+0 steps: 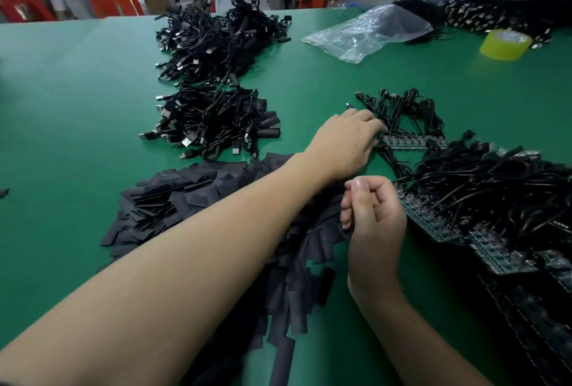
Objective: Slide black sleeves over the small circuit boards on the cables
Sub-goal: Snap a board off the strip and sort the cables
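Bare left forearm and bare right forearm, uncovered all the way to the wrists. Bare left hand. Bare right hand, with a short, plain, rounded thumbnail.

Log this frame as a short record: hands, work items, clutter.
left hand: fingers straight, touching unsleeved cables beside a board strip
right hand: curled over the sleeve pile; whether it holds one is unclear
sleeved cables: heaped left of the hands
clutter: plastic bag, tape roll
table: green
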{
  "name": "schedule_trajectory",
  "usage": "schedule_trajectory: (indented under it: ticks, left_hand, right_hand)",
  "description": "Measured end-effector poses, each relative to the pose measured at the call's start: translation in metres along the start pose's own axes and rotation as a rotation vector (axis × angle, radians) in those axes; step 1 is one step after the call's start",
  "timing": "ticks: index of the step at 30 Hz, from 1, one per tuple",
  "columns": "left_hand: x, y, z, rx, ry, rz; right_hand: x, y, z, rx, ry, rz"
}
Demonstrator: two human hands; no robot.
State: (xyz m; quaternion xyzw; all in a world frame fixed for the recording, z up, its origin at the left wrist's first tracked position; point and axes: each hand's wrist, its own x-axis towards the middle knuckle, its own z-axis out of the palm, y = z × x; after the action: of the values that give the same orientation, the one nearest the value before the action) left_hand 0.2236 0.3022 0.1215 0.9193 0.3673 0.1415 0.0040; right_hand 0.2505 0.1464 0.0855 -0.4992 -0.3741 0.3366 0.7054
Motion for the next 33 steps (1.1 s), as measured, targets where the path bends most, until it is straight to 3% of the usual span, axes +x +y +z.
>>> schedule_trajectory:
  ticks: [4, 7, 10, 15, 20, 25, 28, 33]
  left_hand:
    - [0.031, 0.018, 0.006, 0.017, -0.053, 0.109]
    - [0.045, 0.031, 0.02, 0.066, -0.149, 0.025]
    - [0.056, 0.037, 0.03, 0.092, -0.137, -0.093]
    - [0.068, 0.044, 0.032, 0.204, -0.152, -0.106]
    - [0.069, 0.038, 0.022, 0.39, -0.146, 0.091]
    - [0.068, 0.037, 0.016, 0.402, -0.135, 0.235]
    - [0.066, 0.034, 0.014, 0.414, -0.157, 0.263]
    - [0.064, 0.026, 0.029, 0.436, -0.038, 0.312]
  right_hand:
    - [-0.001, -0.001, -0.001, -0.001, 0.049, -0.029]
    - [0.001, -0.001, -0.002, 0.025, 0.092, -0.022]
    - [0.004, -0.003, -0.003, 0.046, 0.144, -0.026]
    - [0.007, -0.002, -0.006, 0.092, 0.191, 0.0]
    - [0.006, -0.002, -0.004, 0.086, 0.181, -0.014]
    - [0.006, -0.002, -0.004, 0.102, 0.172, 0.006]
    - [0.006, -0.002, -0.004, 0.117, 0.167, 0.017]
    - [0.006, -0.003, -0.003, 0.131, 0.167, 0.036]
